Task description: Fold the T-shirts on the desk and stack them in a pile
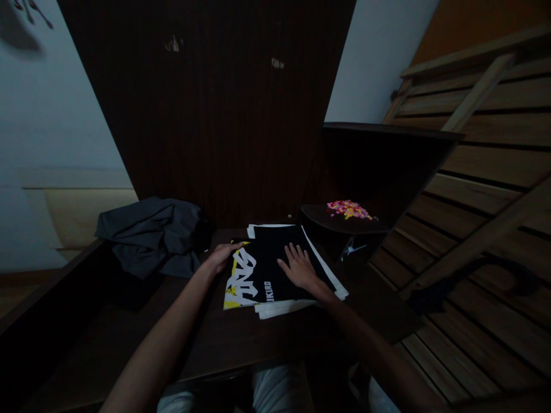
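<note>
A folded black garment (278, 264) with large white lettering, yellow patches and smaller printed letters along its left part lies on the dark desk. Beneath it, a white folded cloth (284, 310) shows along the top, right and bottom edges. My right hand (299, 267) rests flat on the black fabric, fingers spread. At the garment's upper left edge is my left hand (221, 256), its index finger stretched over the corner; the other fingers are partly hidden.
A crumpled dark grey cloth (152, 235) lies on the desk's left side. Small colourful pieces (348, 209) are heaped on a corner shelf (318, 215) at the right. A tall dark panel (215, 115) rises behind, and a slatted wooden frame (482, 189) stands to the right.
</note>
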A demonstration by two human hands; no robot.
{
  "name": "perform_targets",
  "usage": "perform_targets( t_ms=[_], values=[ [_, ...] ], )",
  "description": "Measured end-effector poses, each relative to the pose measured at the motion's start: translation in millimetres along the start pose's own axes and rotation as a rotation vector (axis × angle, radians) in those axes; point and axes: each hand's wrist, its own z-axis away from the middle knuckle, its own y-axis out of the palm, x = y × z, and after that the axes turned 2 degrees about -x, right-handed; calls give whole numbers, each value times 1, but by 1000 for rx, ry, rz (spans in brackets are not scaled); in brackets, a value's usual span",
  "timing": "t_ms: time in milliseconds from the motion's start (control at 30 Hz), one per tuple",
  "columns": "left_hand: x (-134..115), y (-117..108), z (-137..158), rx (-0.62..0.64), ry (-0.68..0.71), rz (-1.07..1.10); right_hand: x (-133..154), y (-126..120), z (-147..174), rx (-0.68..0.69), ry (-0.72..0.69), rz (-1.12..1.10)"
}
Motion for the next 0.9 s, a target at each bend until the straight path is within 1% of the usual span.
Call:
perform_targets(
  t_ms=[67,167,233,300,367,433,533,600,667,700,833,900],
  values=[
    [1,1,4,65,-19,-15,0,-6,-5,7,-8,6],
    [2,2,7,67,73,-6,-1,-19,-20,-9,-58,-26],
    [-1,3,10,82,162,-6,0,-29,-34,-28,-150,-111],
    [-7,5,14,117,249,-28,1,-38,-51,-23,-277,-255],
    [-13,8,20,172,314,-56,4,-46,-68,38,-392,-422],
    [-20,11,27,235,357,-80,6,-54,-81,142,-441,-531],
    [-27,16,36,300,388,-97,7,-68,-94,334,-372,-535],
    [-29,17,38,299,391,-96,8,-76,-98,505,-305,-534],
    [-29,17,39,267,379,-88,8,-83,-100,658,-266,-552],
    [-29,17,38,246,372,-82,8,-85,-100,697,-259,-556],
    [-26,15,33,186,346,-29,11,-89,-100,710,-295,-518],
    [-26,17,31,168,327,7,12,-91,-100,758,-305,-486]
  ],
)
